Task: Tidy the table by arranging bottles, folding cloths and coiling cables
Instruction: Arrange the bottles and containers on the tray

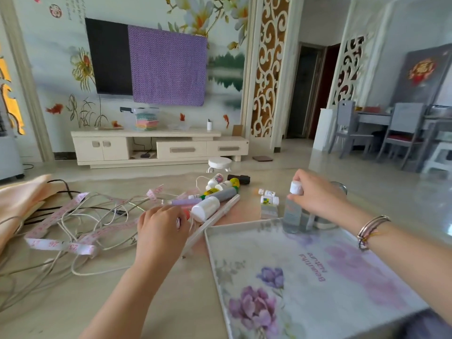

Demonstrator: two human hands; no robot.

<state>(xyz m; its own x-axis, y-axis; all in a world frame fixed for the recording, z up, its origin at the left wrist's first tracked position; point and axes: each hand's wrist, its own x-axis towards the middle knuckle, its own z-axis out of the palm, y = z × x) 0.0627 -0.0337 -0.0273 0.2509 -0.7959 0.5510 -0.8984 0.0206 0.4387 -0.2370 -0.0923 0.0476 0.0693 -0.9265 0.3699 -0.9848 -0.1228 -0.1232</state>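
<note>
My right hand (315, 192) grips the white cap of a clear upright bottle (292, 214) standing at the far corner of the flowered tray (318, 277). My left hand (161, 228) rests on the table with fingers curled around a small red-and-white item that is mostly hidden. Just beyond it lies a pile of bottles: a white one (205, 209), a grey one (223, 194), a lilac tube (183, 202) and others. White and black cables (97, 223) tangled with a pink measuring tape (58, 244) spread to the left. A peach cloth (22, 199) lies at the far left.
A small white bottle and box (269, 204) stand behind the tray. A long white stick (212, 218) lies along the tray's left edge. A glass (338, 189) sits behind my right hand. The table edge runs along the back, with a white stool (219, 164) beyond.
</note>
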